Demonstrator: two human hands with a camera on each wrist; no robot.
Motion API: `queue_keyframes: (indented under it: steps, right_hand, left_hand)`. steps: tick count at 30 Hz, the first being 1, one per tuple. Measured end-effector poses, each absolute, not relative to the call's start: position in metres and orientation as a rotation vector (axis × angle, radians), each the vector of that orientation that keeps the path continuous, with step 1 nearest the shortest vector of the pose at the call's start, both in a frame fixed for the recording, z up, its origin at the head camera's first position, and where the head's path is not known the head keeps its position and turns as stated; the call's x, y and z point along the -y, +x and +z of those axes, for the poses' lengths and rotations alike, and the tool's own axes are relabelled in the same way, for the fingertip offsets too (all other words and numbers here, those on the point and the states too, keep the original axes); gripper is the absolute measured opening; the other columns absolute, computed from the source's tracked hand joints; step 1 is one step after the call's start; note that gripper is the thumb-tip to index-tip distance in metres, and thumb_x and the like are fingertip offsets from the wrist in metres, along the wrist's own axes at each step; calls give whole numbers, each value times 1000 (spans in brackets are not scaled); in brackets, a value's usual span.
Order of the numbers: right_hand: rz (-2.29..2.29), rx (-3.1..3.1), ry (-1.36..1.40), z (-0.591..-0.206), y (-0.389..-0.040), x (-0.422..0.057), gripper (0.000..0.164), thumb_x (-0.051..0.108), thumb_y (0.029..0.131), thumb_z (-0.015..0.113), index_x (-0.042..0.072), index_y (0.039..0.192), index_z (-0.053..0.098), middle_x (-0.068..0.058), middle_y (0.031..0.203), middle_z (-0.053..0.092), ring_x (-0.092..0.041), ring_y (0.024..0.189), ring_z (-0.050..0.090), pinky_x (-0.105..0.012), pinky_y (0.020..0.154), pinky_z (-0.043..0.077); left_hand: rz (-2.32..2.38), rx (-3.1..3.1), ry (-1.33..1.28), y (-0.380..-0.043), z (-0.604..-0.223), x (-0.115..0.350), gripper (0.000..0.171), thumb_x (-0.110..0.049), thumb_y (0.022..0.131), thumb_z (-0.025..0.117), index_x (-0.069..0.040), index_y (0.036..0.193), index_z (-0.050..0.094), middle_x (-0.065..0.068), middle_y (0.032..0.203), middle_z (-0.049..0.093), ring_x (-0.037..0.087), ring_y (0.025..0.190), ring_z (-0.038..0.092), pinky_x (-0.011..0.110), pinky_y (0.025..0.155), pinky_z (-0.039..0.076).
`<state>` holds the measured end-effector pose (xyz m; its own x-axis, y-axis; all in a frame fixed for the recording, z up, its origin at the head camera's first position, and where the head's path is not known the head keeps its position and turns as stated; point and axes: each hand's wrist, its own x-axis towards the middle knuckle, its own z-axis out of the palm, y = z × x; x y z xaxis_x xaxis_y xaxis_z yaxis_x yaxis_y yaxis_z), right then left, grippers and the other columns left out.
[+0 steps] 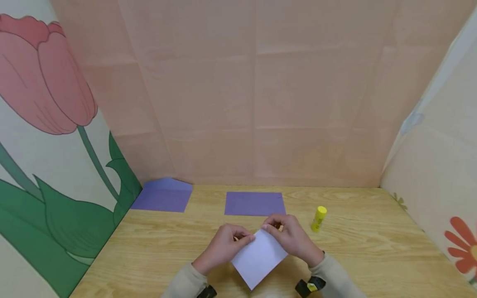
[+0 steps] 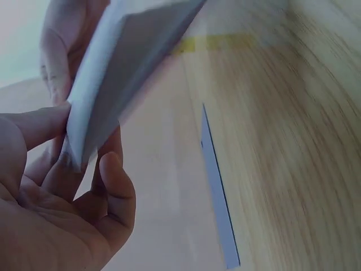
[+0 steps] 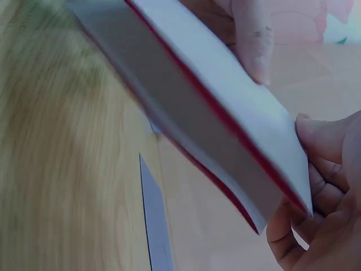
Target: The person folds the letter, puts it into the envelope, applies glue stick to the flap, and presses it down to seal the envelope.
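Note:
A folded white card [image 1: 258,258] is held up above the wooden table between both hands, tilted with one corner pointing down toward me. My left hand [image 1: 227,244] pinches its upper left edge between thumb and fingers. At the top corner, my right hand [image 1: 292,238] pinches the card too. Seen from the right wrist, the card [image 3: 248,107] has two layers standing apart, with red along their edges. In the left wrist view, thumb and fingers of the left hand [image 2: 67,209] grip the card's folded end.
Just beyond the hands lies a purple envelope [image 1: 255,203]. Another purple envelope [image 1: 162,200], its flap raised, is at the back left. A yellow glue stick [image 1: 319,218] stands right of the right hand on the table [image 1: 372,248]. Panels and a pinkish sheet surround the table.

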<state>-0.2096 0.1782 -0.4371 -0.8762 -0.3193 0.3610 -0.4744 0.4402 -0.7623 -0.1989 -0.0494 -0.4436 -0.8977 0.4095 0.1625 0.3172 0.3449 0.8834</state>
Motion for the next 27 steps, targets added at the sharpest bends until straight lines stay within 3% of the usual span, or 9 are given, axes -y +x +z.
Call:
queue_keyframes:
  steps: [9,17,27]
  right_hand:
    - [1473,2518,613,-439,-214,-188,14,17,97,66,10,89,74,0,80,71,-11,69,59,-28,53,52]
    - [1567,2468,420,-442,-218,-195,19,22,97,67,6,90,75,-4,77,70,-12,63,61,-29,53,53]
    - [1632,2603,425,-447,-221,-203,22,27,94,71,6,92,72,-5,78,68,-14,65,57,-26,54,49]
  left_hand:
    - [1549,-2586,696,-200,-447,52,17,-25,96,69,-13,87,79,-7,79,72,4,65,62,24,58,53]
    - [1514,-2603,696,-203,-452,63,16,-27,95,69,-15,88,77,-8,84,72,4,76,62,24,65,51]
    - [1490,-2679,634,-206,-447,73,15,-29,97,67,-23,86,75,-12,78,68,8,72,61,24,60,49]
